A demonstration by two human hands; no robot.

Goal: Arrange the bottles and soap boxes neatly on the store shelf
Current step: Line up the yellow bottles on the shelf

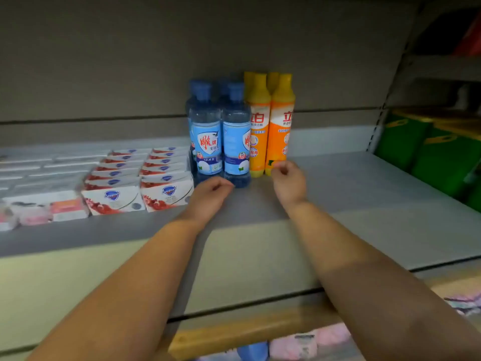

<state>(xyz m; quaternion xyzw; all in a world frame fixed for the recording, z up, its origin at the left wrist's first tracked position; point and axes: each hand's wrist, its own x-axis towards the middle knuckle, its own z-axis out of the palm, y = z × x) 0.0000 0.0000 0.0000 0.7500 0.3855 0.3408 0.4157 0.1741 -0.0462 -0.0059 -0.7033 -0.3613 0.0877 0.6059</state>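
The blue bottles [208,136] stood upright in a tight cluster near the back of the grey shelf [364,194], with the orange bottles [270,126] touching them on the right, also upright and packed close. To the left, just beside the blue ones, the soap boxes [138,178] lay in rows running from the shelf's front toward its back, the nearest two leaning with their faces tilted toward the viewer. The bottles looked full of liquid, so they were probably fairly heavy for their width and apt to tip if pushed high up; their smooth plastic sides seemed slippery, and the safest hold was likely low on the body or around the waist under the shoulder. The boxes appeared light, stiff cardboard, easy to slide by the ends but easy to dent if squeezed. Both bare forearms reached forward over the shelf's front edge. The left hand [212,191] rested at the foot of the front blue bottles, its fingers curled loosely inward, the grip holding nothing. The right hand [287,178] sat just in front of the base of the right orange bottle, fingers likewise half-curled and its grip released, whether touching the bottle could not be told.
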